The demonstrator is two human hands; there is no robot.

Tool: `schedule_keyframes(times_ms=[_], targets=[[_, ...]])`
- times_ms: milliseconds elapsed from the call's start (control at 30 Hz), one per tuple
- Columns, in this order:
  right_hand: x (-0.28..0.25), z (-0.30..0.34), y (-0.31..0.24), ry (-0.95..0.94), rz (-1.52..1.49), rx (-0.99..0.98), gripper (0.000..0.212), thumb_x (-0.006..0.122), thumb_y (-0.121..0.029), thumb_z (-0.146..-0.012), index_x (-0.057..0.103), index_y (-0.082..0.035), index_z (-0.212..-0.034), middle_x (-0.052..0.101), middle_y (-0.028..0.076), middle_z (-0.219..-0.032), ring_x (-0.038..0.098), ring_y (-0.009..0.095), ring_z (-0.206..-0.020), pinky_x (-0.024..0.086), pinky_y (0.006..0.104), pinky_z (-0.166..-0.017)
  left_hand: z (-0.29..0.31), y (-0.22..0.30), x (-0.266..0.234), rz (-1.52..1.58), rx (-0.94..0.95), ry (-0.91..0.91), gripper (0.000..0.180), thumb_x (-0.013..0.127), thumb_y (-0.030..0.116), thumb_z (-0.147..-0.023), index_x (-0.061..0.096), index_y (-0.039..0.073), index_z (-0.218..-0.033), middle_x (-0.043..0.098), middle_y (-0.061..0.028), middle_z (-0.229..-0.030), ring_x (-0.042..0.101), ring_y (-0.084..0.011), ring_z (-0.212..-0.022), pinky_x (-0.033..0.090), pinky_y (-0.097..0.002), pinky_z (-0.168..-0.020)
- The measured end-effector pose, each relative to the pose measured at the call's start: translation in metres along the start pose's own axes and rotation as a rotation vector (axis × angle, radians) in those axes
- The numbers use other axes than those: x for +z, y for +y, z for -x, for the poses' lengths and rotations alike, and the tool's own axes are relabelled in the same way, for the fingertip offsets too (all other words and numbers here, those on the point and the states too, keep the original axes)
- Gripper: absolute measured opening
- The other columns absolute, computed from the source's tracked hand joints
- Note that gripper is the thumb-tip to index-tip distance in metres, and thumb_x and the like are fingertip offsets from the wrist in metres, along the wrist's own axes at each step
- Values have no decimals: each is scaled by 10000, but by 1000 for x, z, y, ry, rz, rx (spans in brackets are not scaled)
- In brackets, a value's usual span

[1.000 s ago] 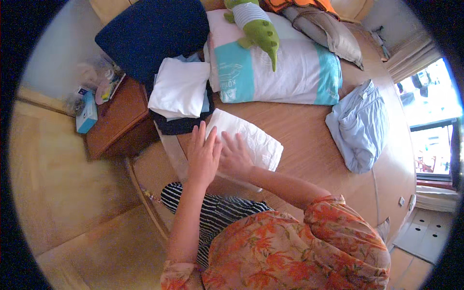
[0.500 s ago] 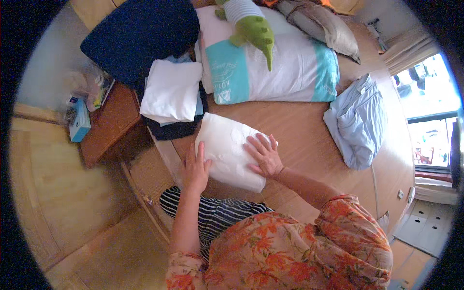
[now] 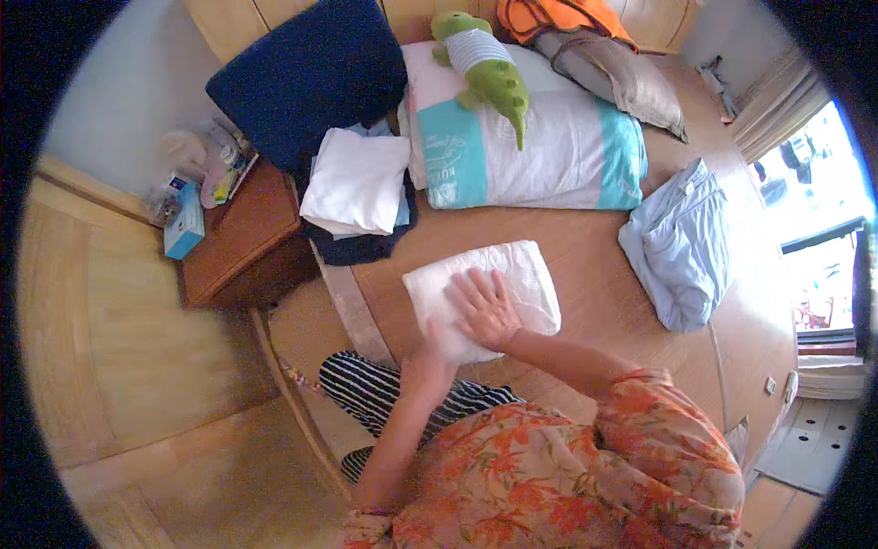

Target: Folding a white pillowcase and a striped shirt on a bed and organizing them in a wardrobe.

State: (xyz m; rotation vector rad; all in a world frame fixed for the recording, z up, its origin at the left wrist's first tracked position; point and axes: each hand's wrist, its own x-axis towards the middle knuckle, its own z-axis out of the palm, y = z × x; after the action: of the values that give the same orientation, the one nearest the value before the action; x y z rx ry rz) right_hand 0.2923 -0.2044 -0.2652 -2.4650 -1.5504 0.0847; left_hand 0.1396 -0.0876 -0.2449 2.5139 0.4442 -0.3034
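Observation:
A folded white cloth lies on the wooden bed surface in front of me, its exact kind unclear. My right hand rests flat on the middle of it, fingers spread. At its near left corner is my left hand, its fingers smeared by motion, so their pose is hard to read. Beyond it to the left, a folded white garment tops a small pile with light blue and dark navy cloth beneath. Off to the right sits a loosely folded light blue garment.
Behind lies a folded white and turquoise blanket with a green plush crocodile on top. A dark blue cushion, a grey-brown pillow and orange cloth are farther back. At left, a brown nightstand bears a blue box.
The white cloth has turned and now lies more level, a little to the right. My left hand has moved right and nearer me; my right hand has shifted onto the cloth's middle.

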Motion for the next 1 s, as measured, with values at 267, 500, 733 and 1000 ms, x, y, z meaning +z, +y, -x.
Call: schedule_keyframes(times_ms=[267, 500, 733, 1000], targets=[[8, 5, -4, 48, 19, 14, 639, 569, -412, -861, 390, -167, -1423, 329, 112, -1504, 264, 335, -1403, 142, 586, -1126, 7, -7, 2, 36, -10, -42, 953, 667, 223, -828, 16, -40, -1472, 571, -316, -1174, 606, -456, -971, 488, -492, -850], [6, 10, 8, 24, -48, 11, 704, 604, -431, -840, 356, -158, -1440, 298, 112, -1520, 235, 337, -1415, 121, 594, -1130, 20, -1, -10, 39, -20, -19, 909, 631, 254, -851, 32, 13, -1491, 577, -322, -1158, 611, -464, -939, 490, -500, -847], [-26, 56, 54, 184, 15, 467, 640, 587, -362, -876, 370, -113, -1424, 258, 139, -1528, 219, 314, -1417, 135, 576, -1130, 37, -12, -5, 5, -62, 179, 879, 618, 292, -854, 75, 35, -1496, 540, -311, -1232, 594, -469, -978, 507, -497, -815], [51, 134, 137, 205, 25, 1059, 551, 441, -339, -954, 338, -99, -1438, 276, 130, -1518, 213, 320, -1416, 136, 554, -1139, 25, -4, -3, 100, -140, 214, 732, 552, 332, -895, 230, -49, -1432, 638, -302, -876, 622, -464, -716, 500, -523, -666]])
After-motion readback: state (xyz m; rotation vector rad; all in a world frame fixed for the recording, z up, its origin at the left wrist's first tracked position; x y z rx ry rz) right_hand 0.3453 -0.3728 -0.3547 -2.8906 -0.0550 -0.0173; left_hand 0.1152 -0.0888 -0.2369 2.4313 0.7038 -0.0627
